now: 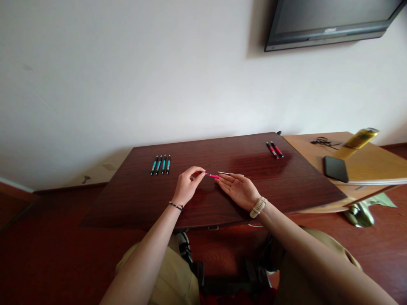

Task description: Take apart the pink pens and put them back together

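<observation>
Dark wood table (286,186) by a white wall. Left hand (187,186) pinched a pink pen (212,175) at table's middle. Right hand (238,189) lay open, palm up, fingertips touching pen. Thin refill (226,173) just beside; might roll away if bumped.

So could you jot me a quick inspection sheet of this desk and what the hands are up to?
Surface: dark wooden table, glossy, with a lighter desk at its right.
Job's things: pink pen; thin refill beside it; four teal pens far left; two red pens far right.
Clutter: black phone, yellow can.
Grips: left hand pinches the pink pen; right hand lies open, palm up.
Cables: black cord on the lighter desk.
Surroundings: white wall, mounted screen, red-brown floor.
</observation>
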A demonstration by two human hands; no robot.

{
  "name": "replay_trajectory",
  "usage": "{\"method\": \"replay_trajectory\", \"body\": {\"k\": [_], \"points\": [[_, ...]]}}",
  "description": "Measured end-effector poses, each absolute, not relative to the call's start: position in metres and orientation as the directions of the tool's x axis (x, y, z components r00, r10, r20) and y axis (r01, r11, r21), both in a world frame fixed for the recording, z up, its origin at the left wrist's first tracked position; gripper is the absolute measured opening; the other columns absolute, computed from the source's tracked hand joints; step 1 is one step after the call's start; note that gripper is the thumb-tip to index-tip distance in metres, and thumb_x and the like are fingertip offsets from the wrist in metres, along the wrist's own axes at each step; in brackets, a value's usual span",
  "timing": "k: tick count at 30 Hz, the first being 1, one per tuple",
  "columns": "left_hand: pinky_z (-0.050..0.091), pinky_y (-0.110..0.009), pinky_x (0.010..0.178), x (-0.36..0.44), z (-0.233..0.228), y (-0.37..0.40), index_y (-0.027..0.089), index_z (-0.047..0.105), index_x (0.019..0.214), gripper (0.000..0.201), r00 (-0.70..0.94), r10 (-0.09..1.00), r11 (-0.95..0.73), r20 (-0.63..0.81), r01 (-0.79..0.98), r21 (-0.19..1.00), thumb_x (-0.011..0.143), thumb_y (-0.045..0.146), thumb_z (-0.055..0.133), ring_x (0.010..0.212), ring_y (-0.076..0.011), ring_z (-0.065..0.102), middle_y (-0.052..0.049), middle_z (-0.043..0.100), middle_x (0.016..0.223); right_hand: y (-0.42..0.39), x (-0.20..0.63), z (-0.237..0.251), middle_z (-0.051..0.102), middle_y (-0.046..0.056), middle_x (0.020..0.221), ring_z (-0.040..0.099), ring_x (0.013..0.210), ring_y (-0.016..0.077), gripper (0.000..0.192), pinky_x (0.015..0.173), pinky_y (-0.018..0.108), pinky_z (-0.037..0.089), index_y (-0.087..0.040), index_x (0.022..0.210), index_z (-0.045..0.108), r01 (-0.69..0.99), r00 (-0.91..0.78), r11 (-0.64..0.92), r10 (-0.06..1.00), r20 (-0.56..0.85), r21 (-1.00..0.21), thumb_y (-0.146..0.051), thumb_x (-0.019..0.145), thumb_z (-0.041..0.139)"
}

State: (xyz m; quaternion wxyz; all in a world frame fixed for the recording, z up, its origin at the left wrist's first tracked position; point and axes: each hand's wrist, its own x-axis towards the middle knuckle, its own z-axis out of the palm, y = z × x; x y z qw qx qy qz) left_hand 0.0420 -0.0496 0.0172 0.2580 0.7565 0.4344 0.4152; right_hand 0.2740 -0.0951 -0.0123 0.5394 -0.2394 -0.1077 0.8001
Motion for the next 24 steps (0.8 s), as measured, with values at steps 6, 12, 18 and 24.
{"method": "replay_trajectory", "body": {"k": [6,12,18,24], "points": [[0.051,-0.027,0.069,0.042,0.017,-0.048,0.021,0.076,0.103,0.022,0.276,0.869,-0.494,0.41,0.447,0.746,0.098,0.038,0.062,0.082,-0.0172,0.069,-0.005,0.078,0.105,-0.095,0.272,-0.013,0.073,0.019,0.124,0.072,0.12,0.0257,0.029,0.101,0.034,0.062,-0.008,0.121,0.067,-0.799,-0.29,-0.401,0.91,-0.297,-0.447,-0.019,0.099,0.052],[0.051,-0.026,0.067,0.04,0.016,-0.047,0.021,0.074,0.104,0.022,0.248,0.876,-0.482,0.413,0.463,0.744,0.098,0.039,0.062,0.082,-0.0172,0.069,-0.005,0.077,0.105,-0.096,0.271,-0.012,0.075,0.018,0.122,0.074,0.116,0.0217,0.025,0.102,0.029,0.061,-0.007,0.119,0.068,-0.771,-0.26,-0.394,0.912,-0.318,-0.5,-0.009,0.096,0.057],[0.05,-0.026,0.069,0.037,0.013,-0.051,0.022,0.069,0.101,0.013,0.191,0.861,-0.479,0.471,0.615,0.626,0.099,0.033,0.062,0.08,-0.0166,0.069,-0.004,0.076,0.098,-0.094,0.272,-0.018,0.078,0.008,0.117,0.077,0.104,0.0115,0.034,0.095,0.016,0.06,-0.014,0.116,0.071,-0.701,-0.211,-0.344,0.937,-0.279,-0.625,0.004,0.089,0.065],[0.047,-0.028,0.073,0.034,0.009,-0.067,0.024,0.064,0.098,0.009,0.257,0.823,-0.476,0.507,0.799,0.368,0.101,0.031,0.059,0.081,-0.0185,0.067,-0.003,0.073,0.089,-0.095,0.274,-0.02,0.078,0.011,0.117,0.077,0.103,0.0135,0.024,0.094,0.016,0.061,-0.012,0.113,0.073,-0.692,-0.192,-0.303,0.952,-0.239,-0.655,-0.002,0.091,0.07]]}}
